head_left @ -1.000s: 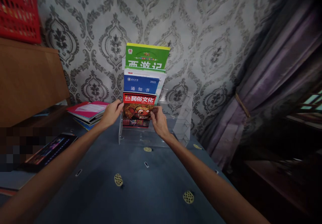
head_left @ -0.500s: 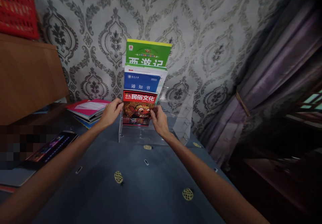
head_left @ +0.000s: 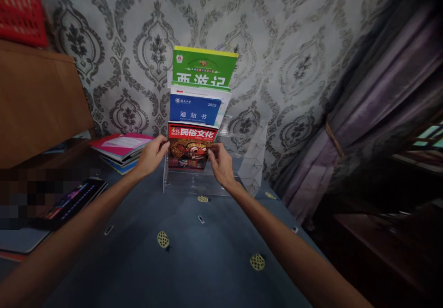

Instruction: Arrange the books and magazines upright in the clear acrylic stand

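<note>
A red and dark book (head_left: 192,148) with a mask on its cover stands in the front tier of a clear acrylic rack (head_left: 249,160). My left hand (head_left: 152,155) is closed at the book's left edge, thumb and fingers pinched there. On the opposite edge, my right hand (head_left: 220,162) pinches the book between thumb and fingers. Behind it in the rack rise a blue booklet (head_left: 195,107) marked 2022, some white-edged books, and at the back a green book (head_left: 206,65) with a yellow top edge.
Left of the rack lies a pile of books and folders (head_left: 121,144) with a pink one on top. A dark-screened device (head_left: 76,202) is nearer on the blue tablecloth (head_left: 204,266). A wooden cabinet (head_left: 41,100) carries a red basket (head_left: 20,10); a purple curtain (head_left: 318,151) hangs at right.
The view has shifted slightly, so the rack and table sit a little higher in it. Both hands keep their places at the red book's side edges.
</note>
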A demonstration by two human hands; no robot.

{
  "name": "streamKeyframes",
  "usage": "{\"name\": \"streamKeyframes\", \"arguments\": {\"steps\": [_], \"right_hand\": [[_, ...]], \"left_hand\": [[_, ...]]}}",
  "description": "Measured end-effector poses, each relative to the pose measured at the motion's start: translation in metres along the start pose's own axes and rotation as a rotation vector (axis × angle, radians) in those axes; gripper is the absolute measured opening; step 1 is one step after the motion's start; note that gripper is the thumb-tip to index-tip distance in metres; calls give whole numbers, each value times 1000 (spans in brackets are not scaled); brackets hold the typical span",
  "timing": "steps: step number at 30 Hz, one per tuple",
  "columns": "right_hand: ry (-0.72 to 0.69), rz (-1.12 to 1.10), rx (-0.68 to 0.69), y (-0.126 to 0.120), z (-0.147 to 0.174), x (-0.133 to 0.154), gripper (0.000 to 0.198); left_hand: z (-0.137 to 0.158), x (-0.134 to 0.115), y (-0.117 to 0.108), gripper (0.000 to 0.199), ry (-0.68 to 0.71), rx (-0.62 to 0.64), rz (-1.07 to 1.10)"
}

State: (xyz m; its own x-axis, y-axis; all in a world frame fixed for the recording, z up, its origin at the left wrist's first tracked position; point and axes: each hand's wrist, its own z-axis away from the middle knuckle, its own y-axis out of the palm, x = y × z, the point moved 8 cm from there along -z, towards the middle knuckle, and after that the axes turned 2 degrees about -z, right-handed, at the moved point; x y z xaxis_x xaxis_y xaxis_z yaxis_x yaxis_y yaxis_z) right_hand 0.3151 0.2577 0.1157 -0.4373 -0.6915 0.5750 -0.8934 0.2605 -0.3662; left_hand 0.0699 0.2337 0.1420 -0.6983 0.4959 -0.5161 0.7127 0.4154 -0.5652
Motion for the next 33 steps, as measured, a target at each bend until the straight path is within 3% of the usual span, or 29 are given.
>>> {"name": "streamKeyframes", "arguments": {"steps": [14, 18, 22, 25, 28, 33], "right_hand": [[-27, 100, -18, -1, 17, 5, 23], [-51, 145, -51, -5, 29, 9, 34], [-70, 200, -76, -9, 44, 12, 44], [-75, 221, -108, -14, 56, 16, 47], [-97, 221, -127, -13, 73, 25, 39], [-201, 154, 50, 23, 113, 45, 23]], "left_hand": [[18, -9, -2, 20, 41, 12, 9], [36, 2, 0, 23, 1, 22, 40], [67, 19, -6, 23, -39, 56, -67], [91, 33, -23, 20, -66, 83, -199], [110, 55, -55, 24, -115, 109, -443], [143, 124, -128, 47, -484, 198, -825]]}}
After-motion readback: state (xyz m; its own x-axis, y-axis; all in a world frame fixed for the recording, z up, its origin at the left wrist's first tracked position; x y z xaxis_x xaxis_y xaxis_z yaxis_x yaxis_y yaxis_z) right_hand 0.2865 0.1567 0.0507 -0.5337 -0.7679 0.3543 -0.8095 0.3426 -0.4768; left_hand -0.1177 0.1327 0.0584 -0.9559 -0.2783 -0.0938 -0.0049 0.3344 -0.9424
